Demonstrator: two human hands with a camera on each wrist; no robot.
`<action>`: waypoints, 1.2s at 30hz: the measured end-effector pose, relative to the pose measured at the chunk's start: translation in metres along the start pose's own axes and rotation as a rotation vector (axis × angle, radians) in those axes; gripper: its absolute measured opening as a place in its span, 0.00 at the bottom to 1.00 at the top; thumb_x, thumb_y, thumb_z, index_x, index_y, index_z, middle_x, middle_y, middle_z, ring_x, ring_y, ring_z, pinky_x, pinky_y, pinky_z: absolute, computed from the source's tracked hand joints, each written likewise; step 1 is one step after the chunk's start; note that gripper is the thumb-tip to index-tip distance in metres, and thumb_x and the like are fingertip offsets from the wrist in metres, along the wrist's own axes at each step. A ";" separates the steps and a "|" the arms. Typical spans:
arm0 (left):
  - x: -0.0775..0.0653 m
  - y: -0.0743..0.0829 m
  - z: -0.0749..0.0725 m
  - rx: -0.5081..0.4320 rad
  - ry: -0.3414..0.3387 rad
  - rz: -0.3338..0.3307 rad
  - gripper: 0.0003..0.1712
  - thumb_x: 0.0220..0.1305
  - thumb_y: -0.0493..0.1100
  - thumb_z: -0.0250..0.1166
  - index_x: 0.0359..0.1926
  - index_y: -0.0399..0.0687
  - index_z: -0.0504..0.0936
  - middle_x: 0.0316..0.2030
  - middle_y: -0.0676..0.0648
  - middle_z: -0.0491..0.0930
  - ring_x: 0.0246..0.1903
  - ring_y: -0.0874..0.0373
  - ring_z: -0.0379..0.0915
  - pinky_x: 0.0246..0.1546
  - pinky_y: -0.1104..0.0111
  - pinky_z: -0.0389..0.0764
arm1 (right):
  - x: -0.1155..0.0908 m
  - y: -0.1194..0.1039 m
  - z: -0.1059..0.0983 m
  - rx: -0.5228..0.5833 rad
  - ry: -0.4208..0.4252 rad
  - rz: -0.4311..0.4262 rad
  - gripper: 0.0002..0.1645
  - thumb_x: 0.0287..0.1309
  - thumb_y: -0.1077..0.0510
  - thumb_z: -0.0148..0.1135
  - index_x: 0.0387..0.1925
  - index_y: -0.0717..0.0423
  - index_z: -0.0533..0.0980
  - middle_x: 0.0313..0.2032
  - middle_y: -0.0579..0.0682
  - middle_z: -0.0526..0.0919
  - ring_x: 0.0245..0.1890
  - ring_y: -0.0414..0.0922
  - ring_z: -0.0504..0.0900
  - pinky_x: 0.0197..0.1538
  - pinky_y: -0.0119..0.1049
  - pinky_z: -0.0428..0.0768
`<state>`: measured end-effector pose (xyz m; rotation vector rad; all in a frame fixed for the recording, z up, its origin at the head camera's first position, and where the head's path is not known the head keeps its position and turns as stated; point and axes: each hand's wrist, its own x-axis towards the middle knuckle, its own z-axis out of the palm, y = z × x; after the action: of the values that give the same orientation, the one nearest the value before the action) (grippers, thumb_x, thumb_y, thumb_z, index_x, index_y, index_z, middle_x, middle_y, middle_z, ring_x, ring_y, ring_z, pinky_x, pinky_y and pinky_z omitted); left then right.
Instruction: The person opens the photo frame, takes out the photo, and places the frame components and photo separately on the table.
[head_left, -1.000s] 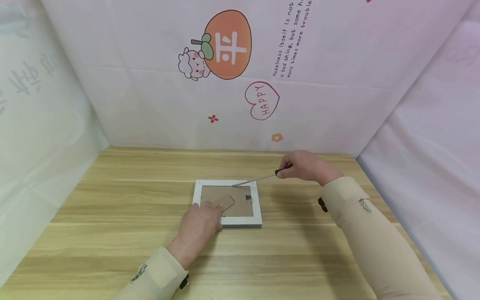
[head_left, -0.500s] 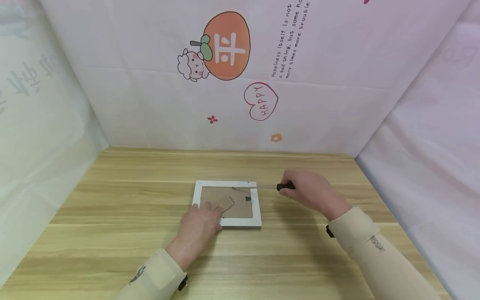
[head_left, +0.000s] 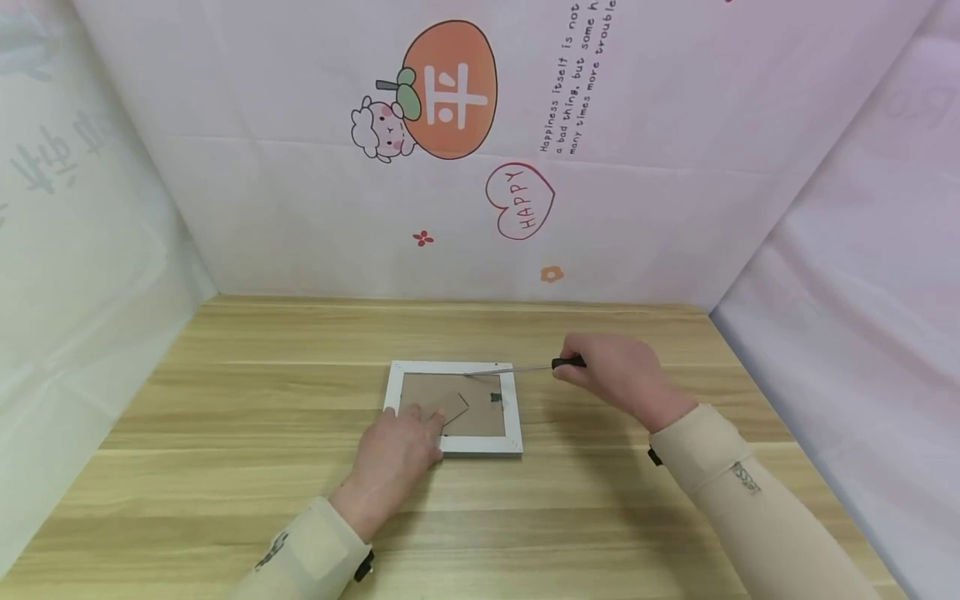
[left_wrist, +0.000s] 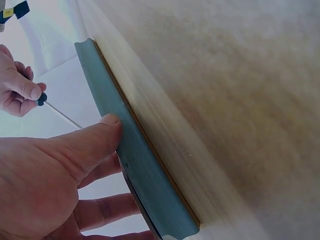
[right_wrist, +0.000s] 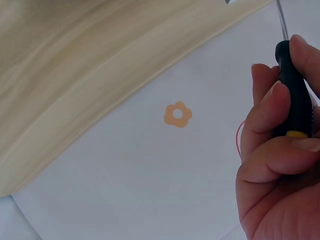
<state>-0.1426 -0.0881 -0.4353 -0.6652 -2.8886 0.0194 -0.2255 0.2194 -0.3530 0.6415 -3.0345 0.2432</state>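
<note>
A white-backed picture frame (head_left: 513, 421) lies face down on the wooden table, its brown backing board (head_left: 429, 388) showing a cut flap and a small dark tab at the right. My left hand (head_left: 396, 454) holds its near left corner, thumb on the blue-green outer side (left_wrist: 145, 175) and fingers over the back. In my right hand (head_left: 618, 373) is a screwdriver, gripped by its black handle (right_wrist: 294, 90) with a yellow band. Its thin metal shaft (head_left: 517, 369) slants low across the frame's right part, the tip at the far inner edge of the border.
Wood-grain table (head_left: 247, 400) surrounds the frame on every side. White printed cloth (head_left: 315, 225) hangs behind it, with more cloth along the left and right. Beige sleeves (head_left: 712, 450) cover both forearms.
My right hand first came down and toward me, levelling the screwdriver, then rose slightly. The tip has stayed around the far inner edge. The left hand and frame look still.
</note>
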 end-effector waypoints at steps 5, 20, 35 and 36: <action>0.000 0.000 0.000 -0.008 -0.009 -0.009 0.33 0.56 0.56 0.78 0.60 0.47 0.85 0.44 0.40 0.88 0.38 0.48 0.83 0.36 0.58 0.84 | 0.012 0.002 -0.010 -0.017 -0.054 0.014 0.10 0.64 0.44 0.71 0.37 0.43 0.83 0.28 0.37 0.85 0.25 0.37 0.77 0.25 0.36 0.73; 0.002 -0.001 0.001 0.000 -0.010 -0.017 0.31 0.57 0.56 0.78 0.57 0.48 0.86 0.38 0.43 0.87 0.34 0.51 0.80 0.33 0.60 0.83 | 0.048 0.017 -0.024 0.068 -0.270 0.057 0.12 0.65 0.43 0.70 0.40 0.45 0.85 0.38 0.43 0.86 0.37 0.44 0.80 0.43 0.43 0.79; 0.002 -0.003 0.001 0.005 -0.003 -0.006 0.31 0.56 0.57 0.78 0.57 0.47 0.86 0.36 0.43 0.86 0.33 0.51 0.80 0.35 0.59 0.83 | 0.072 0.029 -0.029 0.180 -0.368 0.057 0.13 0.66 0.45 0.70 0.37 0.50 0.84 0.35 0.47 0.82 0.32 0.45 0.75 0.35 0.39 0.75; 0.002 -0.003 0.001 0.005 -0.005 -0.008 0.31 0.56 0.57 0.78 0.57 0.47 0.86 0.36 0.43 0.86 0.33 0.51 0.80 0.35 0.59 0.83 | 0.072 0.029 -0.028 0.190 -0.368 0.064 0.13 0.66 0.45 0.70 0.37 0.50 0.84 0.35 0.47 0.82 0.31 0.45 0.75 0.35 0.38 0.76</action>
<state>-0.1459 -0.0897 -0.4362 -0.6531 -2.8953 0.0269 -0.3032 0.2210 -0.3247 0.6664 -3.4178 0.4689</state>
